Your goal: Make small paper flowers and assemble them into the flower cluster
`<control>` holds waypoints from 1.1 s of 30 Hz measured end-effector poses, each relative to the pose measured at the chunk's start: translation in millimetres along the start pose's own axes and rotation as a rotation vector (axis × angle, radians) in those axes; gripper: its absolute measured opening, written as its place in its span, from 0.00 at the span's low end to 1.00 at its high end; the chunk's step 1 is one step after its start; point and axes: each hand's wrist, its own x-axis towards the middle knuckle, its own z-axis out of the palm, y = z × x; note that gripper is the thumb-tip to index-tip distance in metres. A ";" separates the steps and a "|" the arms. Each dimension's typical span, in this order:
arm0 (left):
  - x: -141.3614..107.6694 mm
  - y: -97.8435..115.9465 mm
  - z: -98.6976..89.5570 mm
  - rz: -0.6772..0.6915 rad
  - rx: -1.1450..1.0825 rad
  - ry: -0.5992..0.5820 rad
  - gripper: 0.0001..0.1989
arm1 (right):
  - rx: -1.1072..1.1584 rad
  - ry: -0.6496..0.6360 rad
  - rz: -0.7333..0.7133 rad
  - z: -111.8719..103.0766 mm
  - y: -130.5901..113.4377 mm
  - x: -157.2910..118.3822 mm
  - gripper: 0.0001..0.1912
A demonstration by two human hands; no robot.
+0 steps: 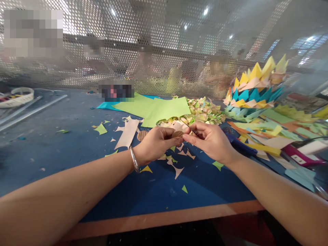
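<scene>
Over the near middle of the table, my left hand pinches a small rounded piece of brown corrugated cardboard between thumb and fingers. A pale paper piece shows just behind it. My right hand is closed at the cardboard's right edge, gripping a thin dark tool; its kind is mostly hidden by the fingers. Another corrugated cardboard piece lies beside my left hand. Below both hands are pale and green paper scraps. A pale paper sheet with cut-out edges lies to the left.
Green paper sheets lie behind my hands, beside a heap of small paper petals. Tiered zigzag paper crowns stand back right, above coloured strips. A white basket sits far left. Perforated metal screen borders the back.
</scene>
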 end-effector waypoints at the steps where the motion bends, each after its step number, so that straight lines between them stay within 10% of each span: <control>1: 0.0 -0.6 0.0 -0.014 0.006 0.009 0.19 | 0.011 -0.003 0.008 0.3 0.6 0.1 0.12; 33: 1.7 4.0 2.8 -0.069 -0.411 0.272 0.05 | -0.018 -0.072 0.034 -3.9 1.4 -0.5 0.24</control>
